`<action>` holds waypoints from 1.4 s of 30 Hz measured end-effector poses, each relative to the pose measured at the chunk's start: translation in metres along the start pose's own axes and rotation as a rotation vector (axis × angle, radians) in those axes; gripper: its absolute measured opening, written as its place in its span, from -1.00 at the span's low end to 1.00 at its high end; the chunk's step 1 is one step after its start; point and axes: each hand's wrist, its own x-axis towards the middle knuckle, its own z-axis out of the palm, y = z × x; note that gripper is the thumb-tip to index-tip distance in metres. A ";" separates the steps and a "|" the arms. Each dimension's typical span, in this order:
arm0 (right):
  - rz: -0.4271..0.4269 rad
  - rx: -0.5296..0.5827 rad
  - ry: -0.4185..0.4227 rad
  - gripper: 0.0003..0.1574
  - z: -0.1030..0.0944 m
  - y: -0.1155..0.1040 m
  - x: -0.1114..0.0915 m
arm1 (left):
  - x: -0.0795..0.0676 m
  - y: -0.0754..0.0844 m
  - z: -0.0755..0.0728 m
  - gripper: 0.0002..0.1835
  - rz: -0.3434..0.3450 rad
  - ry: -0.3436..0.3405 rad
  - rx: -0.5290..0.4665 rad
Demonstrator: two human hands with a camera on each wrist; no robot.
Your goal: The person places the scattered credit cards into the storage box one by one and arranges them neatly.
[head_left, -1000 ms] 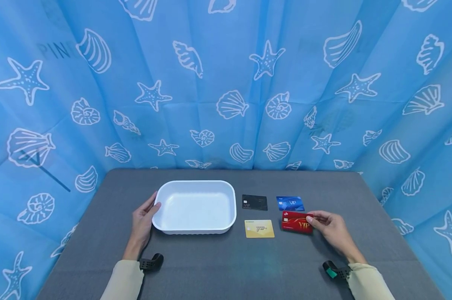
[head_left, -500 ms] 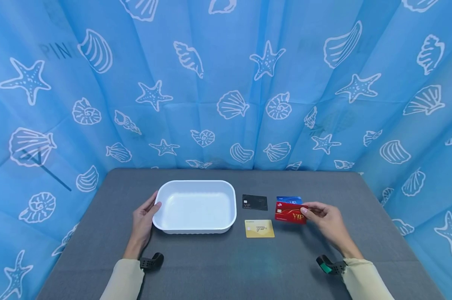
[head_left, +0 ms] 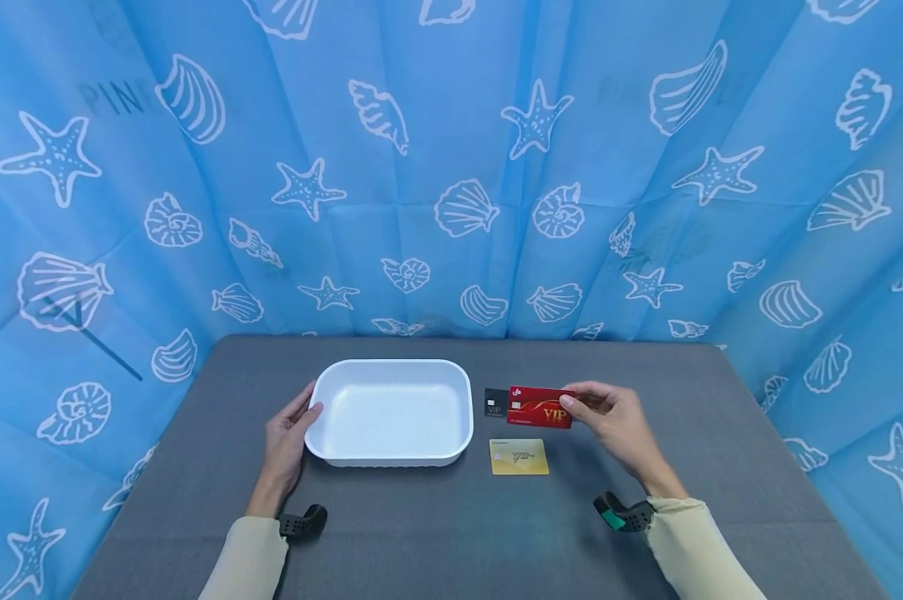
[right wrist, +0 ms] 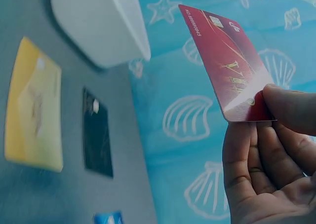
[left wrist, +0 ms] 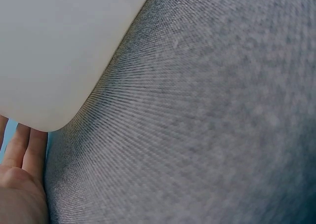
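Note:
My right hand (head_left: 609,421) pinches a red VIP card (head_left: 529,407) by its right edge, thumb on the printed face. In the right wrist view the card (right wrist: 227,66) is raised above the table. In the head view it covers part of a black VIP card (head_left: 494,403). A yellow card (head_left: 519,457) lies just nearer. Only a corner of a blue card (right wrist: 109,218) shows in the right wrist view; the head view hides it. My left hand (head_left: 282,442) holds the white plastic tray (head_left: 388,462) at its left side, thumb over the rim and fingers along the outside.
A grey cloth covers the table (head_left: 421,533). Behind it and along both sides hangs a blue curtain (head_left: 436,167) with white shells and starfish. Each wrist wears a black camera band (head_left: 303,523).
My right hand has lifted the red card and carried it left and away from me, past the blue card to over the black one. The left hand and tray have stayed put.

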 end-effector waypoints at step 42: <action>-0.147 0.137 -0.189 -0.70 0.115 -0.075 0.072 | -0.002 -0.001 0.000 -0.43 0.014 0.005 0.007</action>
